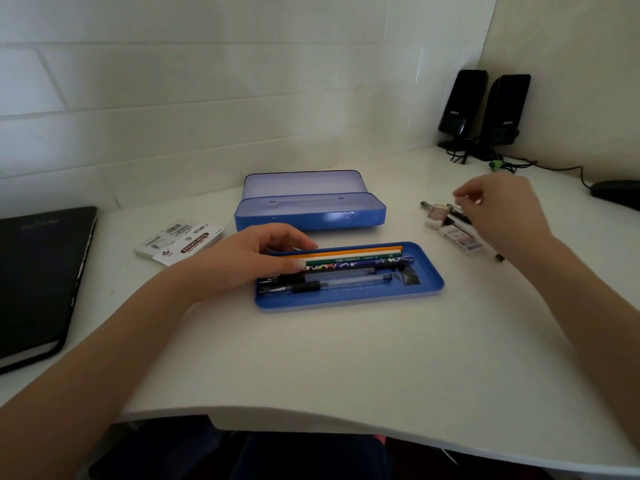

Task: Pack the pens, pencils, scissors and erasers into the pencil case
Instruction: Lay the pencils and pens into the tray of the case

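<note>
Packing is well under way: the blue tray (429,282) lies in front of you with pencils (349,254) along its far side and pens (332,282) along its near side, while the open pencil case (311,213) sits just behind the tray with its lid raised. Your left hand (249,258) rests on the tray's left end, its curled fingers touching the pencils and steadying the row; whether it actually grips any of them I cannot tell. Your right hand (502,209) hovers to the right of the tray over the loose pile, fingers bent and drawn together as if pinching, though blur hides whether anything is held. Under it lie erasers (460,237) in clear wrappers and one or two dark pens (429,205), touching one another.

The next move, I judge, calls for lifting one piece cleanly from that tangle and laying it parallel to the others in the tray's remaining space. No scissors can be clearly made out.

Left of the tray lies a sticky note pack (183,242), and further left a black notebook (38,278). Two black speakers (485,109) stand far right behind the case on the white surface (311,368), their cables near the pile.
</note>
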